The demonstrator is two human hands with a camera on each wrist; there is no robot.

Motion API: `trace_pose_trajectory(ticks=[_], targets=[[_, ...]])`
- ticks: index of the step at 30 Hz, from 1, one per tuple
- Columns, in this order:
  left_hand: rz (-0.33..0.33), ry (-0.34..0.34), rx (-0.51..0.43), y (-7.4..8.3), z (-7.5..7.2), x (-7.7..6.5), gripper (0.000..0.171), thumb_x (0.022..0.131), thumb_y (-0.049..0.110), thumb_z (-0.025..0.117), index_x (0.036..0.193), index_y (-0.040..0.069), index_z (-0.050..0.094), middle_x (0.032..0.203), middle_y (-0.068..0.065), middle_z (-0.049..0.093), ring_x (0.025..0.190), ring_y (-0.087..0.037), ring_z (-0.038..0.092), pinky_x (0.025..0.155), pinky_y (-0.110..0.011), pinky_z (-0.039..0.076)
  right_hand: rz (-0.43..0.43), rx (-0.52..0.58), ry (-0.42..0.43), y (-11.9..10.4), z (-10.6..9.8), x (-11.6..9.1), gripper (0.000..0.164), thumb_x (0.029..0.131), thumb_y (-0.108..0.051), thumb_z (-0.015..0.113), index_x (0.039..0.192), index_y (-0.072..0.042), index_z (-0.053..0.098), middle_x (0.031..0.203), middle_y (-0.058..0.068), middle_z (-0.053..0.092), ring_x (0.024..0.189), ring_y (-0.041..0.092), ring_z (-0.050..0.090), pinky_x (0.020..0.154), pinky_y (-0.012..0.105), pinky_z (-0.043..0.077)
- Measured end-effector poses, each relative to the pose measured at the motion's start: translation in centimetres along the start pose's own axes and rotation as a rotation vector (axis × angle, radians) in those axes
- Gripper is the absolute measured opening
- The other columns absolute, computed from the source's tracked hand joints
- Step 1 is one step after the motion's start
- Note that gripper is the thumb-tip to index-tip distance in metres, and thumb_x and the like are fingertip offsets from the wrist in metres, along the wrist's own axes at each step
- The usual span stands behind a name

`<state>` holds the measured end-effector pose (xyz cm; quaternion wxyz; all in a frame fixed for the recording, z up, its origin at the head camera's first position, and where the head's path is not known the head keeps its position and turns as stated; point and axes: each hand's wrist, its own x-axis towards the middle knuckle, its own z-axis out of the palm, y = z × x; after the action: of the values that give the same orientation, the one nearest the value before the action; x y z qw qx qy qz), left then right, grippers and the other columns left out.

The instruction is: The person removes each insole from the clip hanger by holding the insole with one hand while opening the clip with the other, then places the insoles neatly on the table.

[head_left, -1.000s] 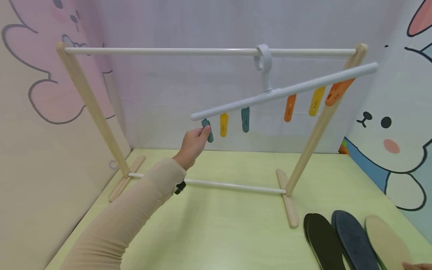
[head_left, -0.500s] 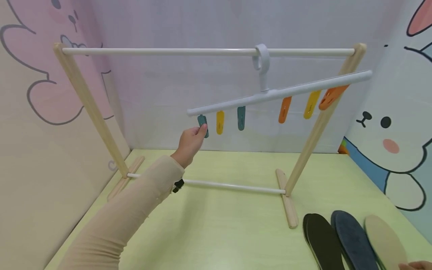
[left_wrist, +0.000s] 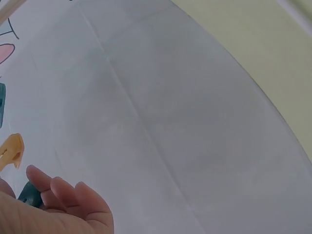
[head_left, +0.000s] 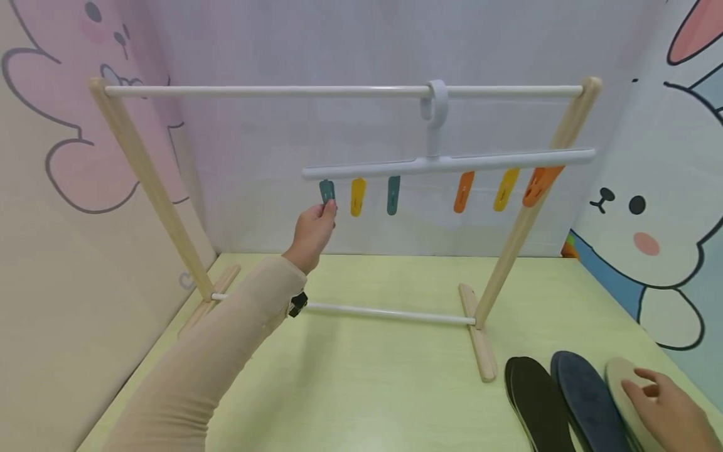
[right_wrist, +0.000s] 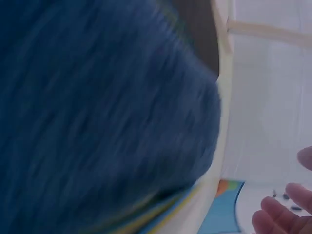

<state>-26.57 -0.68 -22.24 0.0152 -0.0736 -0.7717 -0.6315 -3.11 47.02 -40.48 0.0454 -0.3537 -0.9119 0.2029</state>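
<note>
My left hand (head_left: 310,235) pinches a teal clip (head_left: 326,190) at the left end of a white clip hanger (head_left: 373,169). In the left wrist view, that teal clip (left_wrist: 30,196) shows partly behind the thumb side. A yellow clip (head_left: 358,196), another teal clip (head_left: 393,196), an orange clip (head_left: 464,191) and more clips hang along the bar. My right hand (head_left: 672,408) is over a beige insole (head_left: 618,371), fingers loosely bent, with nothing between them. Beside it lie navy insoles (head_left: 584,389) and black insoles (head_left: 536,395). The fuzzy navy insole (right_wrist: 107,112) fills much of the right wrist view.
The hanger's hook (head_left: 437,105) loops over the white top rail (head_left: 254,91) of a wooden rack. Its right post (head_left: 525,220) and foot (head_left: 479,339) stand near the insoles. A low white rail (head_left: 390,312) spans the pale yellow table (head_left: 361,389).
The hanger has swung from a steep tilt to nearly level, its right end dropping. My left hand shifted slightly left with the teal clip. My right hand came further into view over the beige insole.
</note>
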Motion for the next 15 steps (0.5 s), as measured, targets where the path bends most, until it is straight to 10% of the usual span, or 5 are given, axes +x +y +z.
trace_pose_trajectory(ticks=[10, 15], targets=[[-0.098, 0.036, -0.086, -0.7, -0.1, 0.9, 0.061, 0.103, 0.031, 0.042, 0.151, 0.007, 0.015, 0.125, -0.017, 0.051, 0.122, -0.028, 0.045, 0.108, -0.044, 0.028, -0.636, 0.148, 0.162, -14.5, -1.3, -5.4, 0.055, 0.1, -0.034, 0.05, 0.139, 0.005, 0.043, 0.13, 0.034, 0.048, 0.09, 0.044, 0.059, 0.072, 0.054, 0.045], [0.154, 0.102, 0.181, -4.3, 2.0, -1.1, 0.066, 0.097, 0.027, 0.051, 0.15, 0.004, 0.019, 0.122, -0.016, 0.054, 0.101, -0.032, 0.052, 0.09, -0.045, 0.041, -0.886, 0.167, 0.335, -18.1, 1.9, -6.6, 0.054, 0.094, -0.029, 0.06, 0.133, 0.007, 0.05, 0.131, 0.031, 0.05, 0.117, 0.049, 0.046, 0.088, 0.061, 0.039]])
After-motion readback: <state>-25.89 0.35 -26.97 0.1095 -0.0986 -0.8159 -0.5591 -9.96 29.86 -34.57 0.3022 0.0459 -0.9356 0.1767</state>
